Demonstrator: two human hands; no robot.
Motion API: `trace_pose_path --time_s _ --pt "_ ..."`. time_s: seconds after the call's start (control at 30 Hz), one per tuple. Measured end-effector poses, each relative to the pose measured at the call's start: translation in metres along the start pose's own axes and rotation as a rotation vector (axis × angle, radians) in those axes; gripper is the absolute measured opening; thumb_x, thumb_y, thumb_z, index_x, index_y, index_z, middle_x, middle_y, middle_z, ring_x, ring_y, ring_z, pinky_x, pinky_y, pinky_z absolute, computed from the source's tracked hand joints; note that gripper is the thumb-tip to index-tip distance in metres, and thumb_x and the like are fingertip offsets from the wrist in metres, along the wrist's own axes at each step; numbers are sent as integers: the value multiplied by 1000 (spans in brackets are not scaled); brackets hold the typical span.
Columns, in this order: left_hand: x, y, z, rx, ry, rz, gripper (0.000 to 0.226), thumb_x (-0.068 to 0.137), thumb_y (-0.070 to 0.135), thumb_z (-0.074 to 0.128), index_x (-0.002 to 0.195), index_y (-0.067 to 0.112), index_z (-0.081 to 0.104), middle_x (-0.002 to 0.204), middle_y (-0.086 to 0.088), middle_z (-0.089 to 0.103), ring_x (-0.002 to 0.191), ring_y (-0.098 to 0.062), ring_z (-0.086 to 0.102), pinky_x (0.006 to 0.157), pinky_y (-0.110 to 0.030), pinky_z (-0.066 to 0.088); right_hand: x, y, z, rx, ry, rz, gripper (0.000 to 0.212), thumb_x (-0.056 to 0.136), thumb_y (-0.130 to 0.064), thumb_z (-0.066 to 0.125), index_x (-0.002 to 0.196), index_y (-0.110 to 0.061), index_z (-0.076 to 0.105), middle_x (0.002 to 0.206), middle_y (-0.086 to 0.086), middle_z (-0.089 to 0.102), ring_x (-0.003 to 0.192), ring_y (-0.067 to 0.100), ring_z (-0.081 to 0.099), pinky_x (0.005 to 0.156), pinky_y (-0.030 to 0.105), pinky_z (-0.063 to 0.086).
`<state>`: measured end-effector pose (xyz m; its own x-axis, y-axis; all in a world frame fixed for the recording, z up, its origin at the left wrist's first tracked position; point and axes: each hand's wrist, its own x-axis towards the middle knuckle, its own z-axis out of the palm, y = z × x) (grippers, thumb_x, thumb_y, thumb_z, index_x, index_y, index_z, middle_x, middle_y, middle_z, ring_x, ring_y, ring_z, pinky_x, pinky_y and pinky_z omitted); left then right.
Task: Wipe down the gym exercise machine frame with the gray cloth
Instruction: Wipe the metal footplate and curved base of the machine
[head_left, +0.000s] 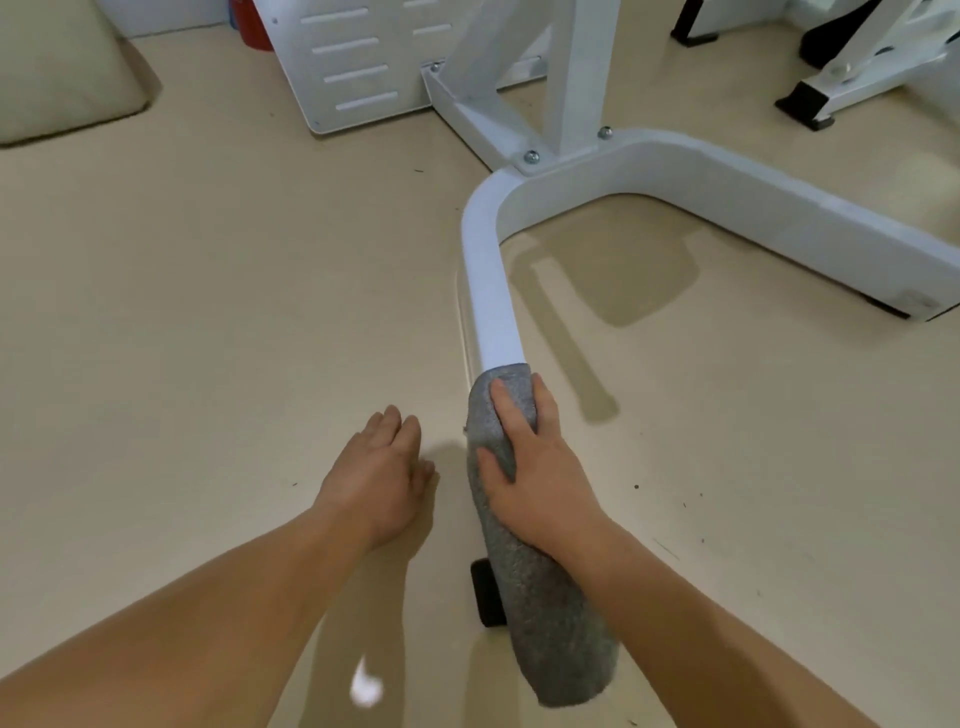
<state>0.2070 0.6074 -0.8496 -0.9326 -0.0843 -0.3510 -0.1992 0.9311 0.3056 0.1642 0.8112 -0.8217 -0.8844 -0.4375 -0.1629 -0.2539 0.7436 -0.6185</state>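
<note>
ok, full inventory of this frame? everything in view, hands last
base tube: 1, white, curved, centre to right
gray cloth: 1, gray, wrapped over the tube's near end
slotted panel: 1, white, top centre
bolts: 2 plainly seen, silver, at the joint above the tube's bend
rubber foot: 1, black, under the tube beside the cloth
far feet: 2, black, top right under more white frame
cushion: 1, cream, top left
red object: 1, red, top edge behind the panel, mostly hidden
floor: 1, beige, all around
left hand: 1, flat on the floor left of the cloth
right hand: 1, grips the cloth around the tube
</note>
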Motion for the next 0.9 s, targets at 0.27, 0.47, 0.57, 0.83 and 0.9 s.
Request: trace_pose_path --time_s 0.27,0.47,0.57,0.83,0.9 --pt "13 -5 -13 -176 -13 -126 57 109 45 22 149 8 37 154 -19 36 144 -34 33 118 -48 32 -69 15 11 441 1 122 64 94 -60 63 142 -77 24 162 -39 10 144 -24 7 107 -2 21" --pt "17 3 1 -178 -27 -115 48 108 45 26 133 9 45 143 -18 42 135 -33 40 110 -49 39 -80 14 14 315 -3 95 73 92 -63 57 147 -73 12 162 -40 1 137 -31 5 97 -6 23" --pt "22 5 -1 -205 -33 -126 52 109 45 26 138 6 42 148 -21 39 138 -36 38 112 -51 38 -46 8 7 205 -62 99 84 89 -63 53 149 -70 -6 149 -40 10 123 -11 38 100 14 38" --pt "22 -8 -16 -239 -12 -137 46 109 43 29 134 7 44 143 -17 42 133 -32 42 108 -48 41 1 -3 -2 286 8 120 81 96 -56 56 150 -69 -3 145 -19 42 123 6 55 89 15 42" --pt "23 -13 -17 -223 9 -127 43 109 42 29 133 10 45 136 -11 44 128 -28 44 106 -45 43 -14 -3 2 170 12 121 79 98 -61 49 149 -67 -12 156 -12 33 121 14 57 87 19 45"
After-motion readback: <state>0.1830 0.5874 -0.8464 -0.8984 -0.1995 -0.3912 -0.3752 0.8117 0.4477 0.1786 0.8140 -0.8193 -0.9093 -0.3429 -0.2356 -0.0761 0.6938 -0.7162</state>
